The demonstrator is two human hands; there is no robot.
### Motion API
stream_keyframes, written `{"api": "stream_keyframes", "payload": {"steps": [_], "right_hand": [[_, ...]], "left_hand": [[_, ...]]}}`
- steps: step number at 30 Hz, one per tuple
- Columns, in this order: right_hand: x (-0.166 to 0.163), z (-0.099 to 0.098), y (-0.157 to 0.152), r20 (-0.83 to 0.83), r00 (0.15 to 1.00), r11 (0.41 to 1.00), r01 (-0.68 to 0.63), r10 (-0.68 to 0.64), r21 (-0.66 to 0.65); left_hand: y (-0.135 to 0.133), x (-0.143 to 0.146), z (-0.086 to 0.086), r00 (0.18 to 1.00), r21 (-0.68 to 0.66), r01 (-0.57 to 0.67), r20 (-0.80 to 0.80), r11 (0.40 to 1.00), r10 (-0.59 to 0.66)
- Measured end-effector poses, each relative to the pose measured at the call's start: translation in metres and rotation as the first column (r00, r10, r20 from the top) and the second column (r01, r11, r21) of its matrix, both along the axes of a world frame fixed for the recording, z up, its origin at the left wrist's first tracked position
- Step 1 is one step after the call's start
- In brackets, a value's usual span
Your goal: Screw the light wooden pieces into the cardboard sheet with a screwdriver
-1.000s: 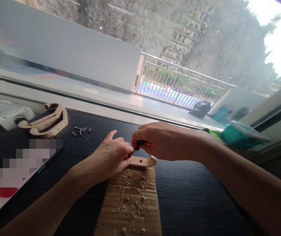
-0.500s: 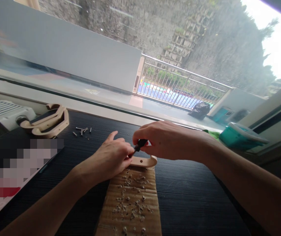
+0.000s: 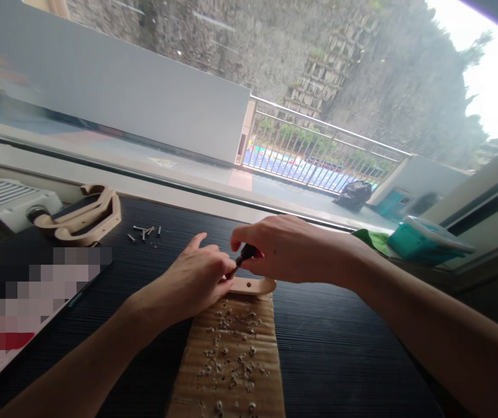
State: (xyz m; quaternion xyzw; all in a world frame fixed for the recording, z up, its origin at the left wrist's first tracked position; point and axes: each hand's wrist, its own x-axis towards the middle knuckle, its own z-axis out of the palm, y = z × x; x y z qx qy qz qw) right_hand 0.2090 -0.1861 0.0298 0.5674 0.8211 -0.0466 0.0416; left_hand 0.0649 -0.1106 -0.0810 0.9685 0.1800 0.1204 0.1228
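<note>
My right hand (image 3: 270, 247) is closed round the black handle of a screwdriver (image 3: 247, 253), which slants down to the left. Its tip ends by the fingers of my left hand (image 3: 203, 273), which pinch at the near end of a pale wooden hook (image 3: 255, 285). Whether a screw sits between those fingers is hidden. One hole shows in the hook, and its curled end points right. The hook lies across the far end of a cardboard block (image 3: 231, 360) pitted with many small holes.
Several screws (image 3: 146, 232) lie loose on the black table (image 3: 340, 354). More wooden hooks (image 3: 87, 217) sit at the left, beside a white ridged appliance (image 3: 13, 197). A blurred pink-edged device (image 3: 26, 325) is at near left. A teal container (image 3: 427, 241) and green cloth (image 3: 371, 239) stand at right.
The fingers of my right hand have shifted slightly left and loosened a little on the screwdriver handle. My left hand stays at the hook.
</note>
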Motion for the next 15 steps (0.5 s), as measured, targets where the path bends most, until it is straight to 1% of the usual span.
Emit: {"api": "stream_keyframes", "payload": {"steps": [5,9,15], "right_hand": [[-0.0024,0.0034,-0.0016,0.032,0.999,0.999,-0.025,0.025,-0.021],[-0.0049,0.0014,0.0005,0.050,0.999,0.999,0.004,-0.002,-0.040],[-0.0043,0.0000,0.0013,0.074,0.996,0.999,0.049,-0.049,-0.006]], "left_hand": [[0.0001,-0.0012,0.0001,1.000,-0.019,0.012,-0.001,1.000,-0.012],[0.0004,-0.0010,-0.0006,1.000,-0.020,0.005,-0.001,1.000,-0.005],[-0.0001,-0.0014,-0.0008,1.000,-0.024,0.010,0.009,1.000,-0.010]]}}
